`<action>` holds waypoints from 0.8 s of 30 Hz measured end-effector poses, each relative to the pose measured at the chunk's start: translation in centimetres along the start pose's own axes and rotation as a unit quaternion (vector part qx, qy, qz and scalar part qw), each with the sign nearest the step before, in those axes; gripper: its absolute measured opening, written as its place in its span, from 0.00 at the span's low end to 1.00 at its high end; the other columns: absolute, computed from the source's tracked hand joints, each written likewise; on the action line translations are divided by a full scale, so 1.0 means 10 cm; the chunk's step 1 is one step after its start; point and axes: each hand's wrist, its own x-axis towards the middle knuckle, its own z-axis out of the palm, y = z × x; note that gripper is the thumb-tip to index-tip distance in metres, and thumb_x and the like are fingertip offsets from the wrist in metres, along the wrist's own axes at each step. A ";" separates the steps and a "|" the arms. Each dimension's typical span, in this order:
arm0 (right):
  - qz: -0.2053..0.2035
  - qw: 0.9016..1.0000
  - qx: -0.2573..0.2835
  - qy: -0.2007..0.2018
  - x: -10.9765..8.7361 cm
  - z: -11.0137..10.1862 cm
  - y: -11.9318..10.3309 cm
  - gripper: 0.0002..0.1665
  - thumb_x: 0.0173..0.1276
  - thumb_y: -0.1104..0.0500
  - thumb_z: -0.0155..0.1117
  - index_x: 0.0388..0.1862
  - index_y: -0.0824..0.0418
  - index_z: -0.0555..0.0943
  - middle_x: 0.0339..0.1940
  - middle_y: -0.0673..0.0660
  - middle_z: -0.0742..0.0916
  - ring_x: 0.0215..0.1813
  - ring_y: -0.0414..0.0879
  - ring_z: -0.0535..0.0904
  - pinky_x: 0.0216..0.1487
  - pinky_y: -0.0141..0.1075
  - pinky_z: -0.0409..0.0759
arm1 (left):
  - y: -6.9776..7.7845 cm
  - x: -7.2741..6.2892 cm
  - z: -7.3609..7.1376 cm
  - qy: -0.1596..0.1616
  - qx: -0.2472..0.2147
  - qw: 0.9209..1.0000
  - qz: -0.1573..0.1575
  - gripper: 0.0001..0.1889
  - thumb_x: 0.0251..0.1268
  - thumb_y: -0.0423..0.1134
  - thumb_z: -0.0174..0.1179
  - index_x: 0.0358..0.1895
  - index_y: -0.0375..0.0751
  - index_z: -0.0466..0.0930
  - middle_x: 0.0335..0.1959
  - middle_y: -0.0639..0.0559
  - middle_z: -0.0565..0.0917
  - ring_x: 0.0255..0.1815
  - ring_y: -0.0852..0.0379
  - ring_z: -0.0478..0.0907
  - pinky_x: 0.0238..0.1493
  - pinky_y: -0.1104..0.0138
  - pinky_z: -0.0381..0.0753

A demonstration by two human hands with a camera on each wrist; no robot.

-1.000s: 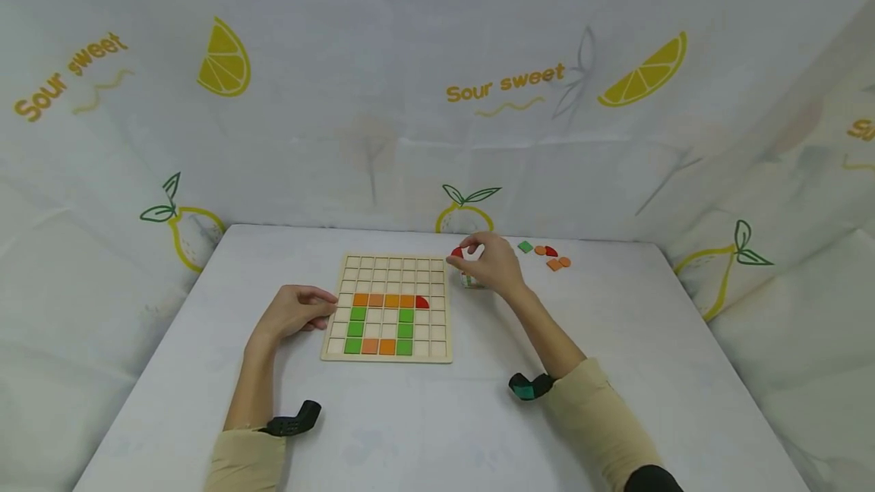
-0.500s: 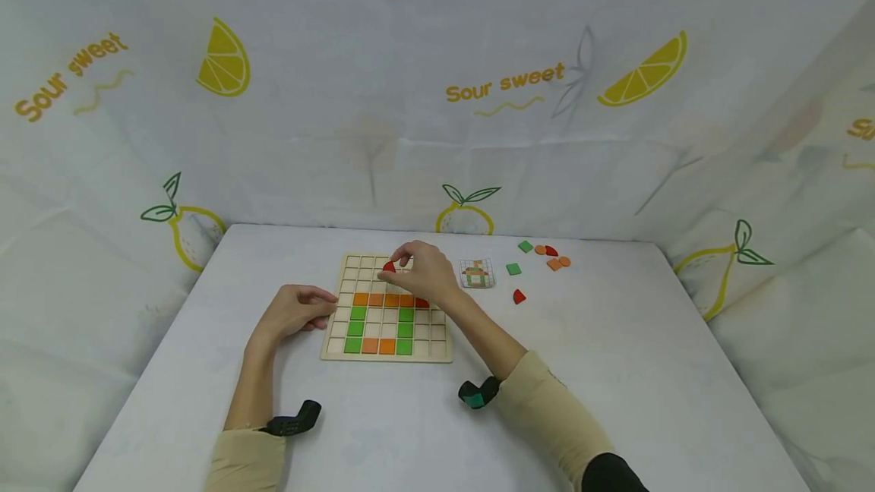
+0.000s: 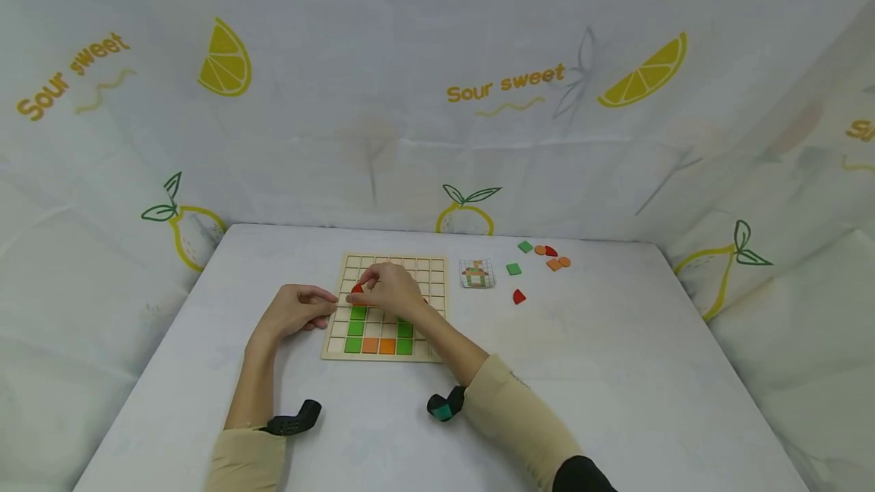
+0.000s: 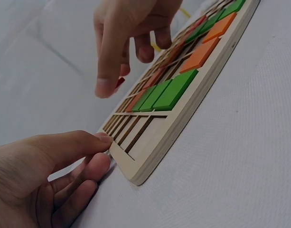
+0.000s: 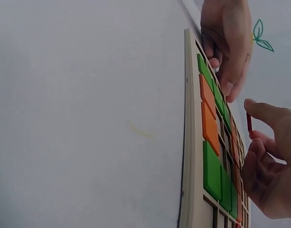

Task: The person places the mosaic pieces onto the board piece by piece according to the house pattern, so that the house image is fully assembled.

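A wooden grid board [image 3: 437, 277] lies on the table, with green square tiles [image 3: 358, 329] and orange square tiles [image 3: 386, 345] set in its cells. My right hand [image 3: 393, 291] is over the board's left part, pinching a red quarter-round tile [image 3: 358, 289] between thumb and fingertip. The right wrist view shows that red tile [image 5: 248, 122] edge-on, just above the grid. At the board's left edge, my left hand [image 3: 294, 310] grips the rim. Its thumb [image 4: 103, 137] lies on top of the rim, the other fingers curled beside it. The right hand hides part of the orange row.
Right of the board lies a small pattern card [image 3: 477, 273]. Beyond it are a red quarter-round tile [image 3: 519, 297], a green tile [image 3: 513, 269] and a loose group with orange rounds [image 3: 564, 262]. A printed cloth [image 3: 328, 135] hangs behind the table.
My right hand has carried the red quarter-round tile left from beside the card, across the board and down to its left part. The left hand has stayed at the rim.
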 end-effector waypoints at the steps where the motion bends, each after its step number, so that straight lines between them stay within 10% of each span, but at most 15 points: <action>1: 0.001 1.000 -0.006 -0.002 0.00 0.02 -0.01 0.21 0.63 0.42 0.83 0.43 0.54 0.88 0.32 0.45 0.86 0.29 0.36 0.74 0.30 0.28 0.70 | 0.00 0.00 0.00 -0.001 0.000 1.000 0.002 0.16 0.73 0.40 0.71 0.56 0.33 0.89 0.27 0.55 0.90 0.26 0.63 0.86 0.30 0.69 0.83; 16: 0.007 0.994 -0.113 0.006 0.04 0.19 -0.16 0.24 0.65 0.35 0.80 0.42 0.52 0.88 0.33 0.44 0.86 0.28 0.35 0.75 0.26 0.27 0.71 | -0.01 0.00 -0.02 -0.005 -0.003 1.000 -0.001 0.16 0.74 0.41 0.71 0.54 0.33 0.89 0.25 0.57 0.89 0.26 0.62 0.85 0.31 0.69 0.83; 24: 0.009 0.997 -0.064 -0.036 0.07 0.13 -0.10 0.14 0.69 0.45 0.78 0.45 0.51 0.89 0.35 0.44 0.89 0.31 0.35 0.78 0.29 0.28 0.73 | 0.00 0.00 -0.02 -0.003 -0.005 1.000 0.000 0.16 0.73 0.40 0.71 0.55 0.32 0.89 0.26 0.57 0.90 0.26 0.62 0.86 0.32 0.69 0.83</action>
